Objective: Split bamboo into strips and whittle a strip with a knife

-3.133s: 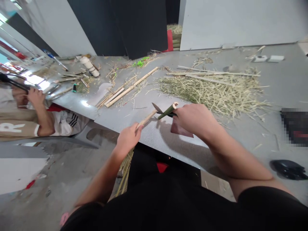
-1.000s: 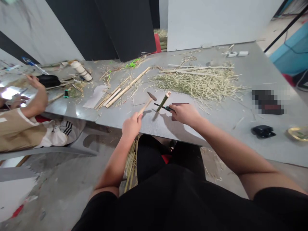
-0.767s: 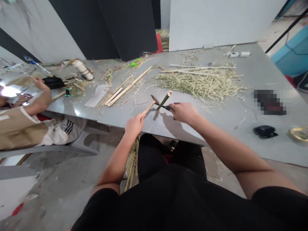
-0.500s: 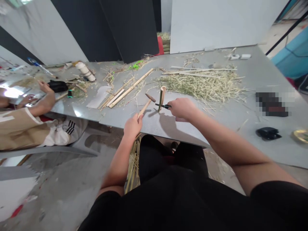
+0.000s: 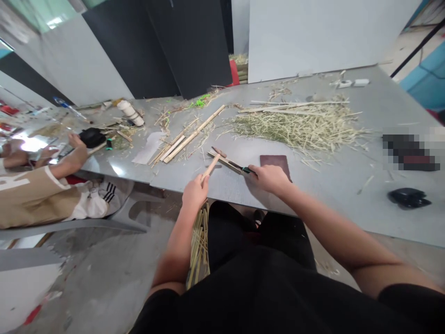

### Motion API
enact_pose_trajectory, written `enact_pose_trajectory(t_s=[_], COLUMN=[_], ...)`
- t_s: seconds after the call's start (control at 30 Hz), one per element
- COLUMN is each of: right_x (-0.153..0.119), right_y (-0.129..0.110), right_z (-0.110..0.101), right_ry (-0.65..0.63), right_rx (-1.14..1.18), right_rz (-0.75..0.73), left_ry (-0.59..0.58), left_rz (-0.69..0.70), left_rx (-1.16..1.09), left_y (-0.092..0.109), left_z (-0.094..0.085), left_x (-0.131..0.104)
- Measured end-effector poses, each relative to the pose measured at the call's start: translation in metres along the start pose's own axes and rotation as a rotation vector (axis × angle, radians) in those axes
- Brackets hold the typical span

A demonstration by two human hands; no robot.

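My left hand (image 5: 195, 191) is closed round the wooden handle of a hammer (image 5: 210, 170), whose small head is beside the far end of a split bamboo piece (image 5: 225, 162). That piece tilts or lies toward the left, low over the table; whether it touches the surface is unclear. My right hand (image 5: 273, 178) grips the dark and green handle of a knife (image 5: 246, 170), its blade seemingly lodged in the bamboo and mostly hidden. A dark red-brown square sheet (image 5: 276, 163), like sandpaper, lies just beyond my right hand.
Thin bamboo shavings (image 5: 299, 127) are heaped on the grey table (image 5: 347, 199). Bamboo sticks (image 5: 194, 133) and a white sheet (image 5: 149, 147) lie left. A black object (image 5: 409, 198) is at right. Another person's arm (image 5: 74, 155) reaches in at left; bamboo strips (image 5: 199, 248) stand by my legs.
The bamboo piece has gone from upright to tilted over leftward, with the knife still at it. The red-brown sheet shows more fully. The hammer stays in my left hand; the view has shifted slightly.
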State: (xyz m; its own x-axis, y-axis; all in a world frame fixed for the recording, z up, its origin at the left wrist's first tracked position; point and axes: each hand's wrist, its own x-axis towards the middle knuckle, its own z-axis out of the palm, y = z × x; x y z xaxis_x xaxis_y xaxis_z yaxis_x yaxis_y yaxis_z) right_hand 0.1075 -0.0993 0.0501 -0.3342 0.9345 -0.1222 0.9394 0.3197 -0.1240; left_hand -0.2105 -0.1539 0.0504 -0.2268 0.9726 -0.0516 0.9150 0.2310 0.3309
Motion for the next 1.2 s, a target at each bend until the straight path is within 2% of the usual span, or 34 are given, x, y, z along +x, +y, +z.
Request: enact_pose_trajectory(t_s=[0.1,0.23,0.3,0.4,0.47,0.57,0.7,0.8,0.9,1.07,1.2], right_x=[-0.011,-0.019,-0.024,-0.038,-0.048,-0.064,-0.079,-0.085,-0.09,-0.094,-0.091], right_y=[0.001,0.0,0.002,0.006,0.008,0.011,0.018,0.027,0.034,0.035,0.029], right_z=[0.016,0.023,0.025,0.03,0.035,0.041,0.044,0.043,0.038,0.029,0.026], right_ry=[0.048,0.086,0.119,0.187,0.227,0.255,0.281,0.284,0.3,0.261,0.196], right_rx=[0.017,0.093,0.133,0.167,0.168,0.154,0.127,0.105,0.084,0.059,0.049], right_rz=[0.0,0.053,0.064,0.042,0.03,0.006,-0.021,0.0,0.036,0.093,0.11], left_ry=[0.076,0.092,0.047,-0.072,-0.128,-0.16,-0.234,-0.244,-0.115,0.226,0.297], left_rz=[0.047,0.094,0.057,-0.071,-0.093,-0.035,0.02,0.055,0.112,0.305,0.401], left_rx=[-0.153,-0.436,-0.658,-0.997,-1.146,-1.268,-1.291,-1.256,-1.182,-0.999,-0.871], left_y=[0.0,0.004,0.008,0.019,0.028,0.037,0.051,0.068,0.09,0.119,0.134], left_z=[-0.001,0.008,0.015,0.02,0.016,0.001,-0.016,-0.016,-0.011,-0.005,0.0], left_x=[0.003,0.0,-0.003,0.001,0.013,0.04,0.074,0.084,0.082,0.059,0.036])
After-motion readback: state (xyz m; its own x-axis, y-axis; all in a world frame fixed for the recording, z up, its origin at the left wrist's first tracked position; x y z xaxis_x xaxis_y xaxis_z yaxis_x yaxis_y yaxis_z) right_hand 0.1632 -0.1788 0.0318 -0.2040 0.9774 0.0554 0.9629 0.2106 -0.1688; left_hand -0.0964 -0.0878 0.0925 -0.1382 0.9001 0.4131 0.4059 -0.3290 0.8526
